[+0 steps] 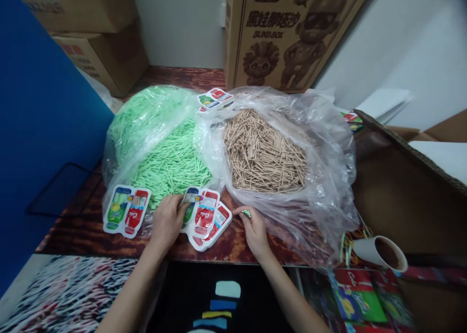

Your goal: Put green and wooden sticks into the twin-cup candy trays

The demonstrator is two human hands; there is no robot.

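My left hand [167, 221] rests on the dark wooden table [80, 231], its fingers closed on the edge of a printed card with drink bottles [202, 213] that tops a small stack. My right hand [254, 228] lies just right of the stack, pinching a small green piece [246, 212]. Another such card [126, 210] lies to the left. Behind the hands, an open clear bag of green sticks [166, 155] sits next to an open clear bag of tan sticks [264, 153].
More cards [214, 99] lie between the bags at the back. Cardboard boxes [292, 31] stand behind; a large open carton [408, 177] is at the right. A paper cup [381, 251] lies on its side. A blue panel [40, 128] bounds the left.
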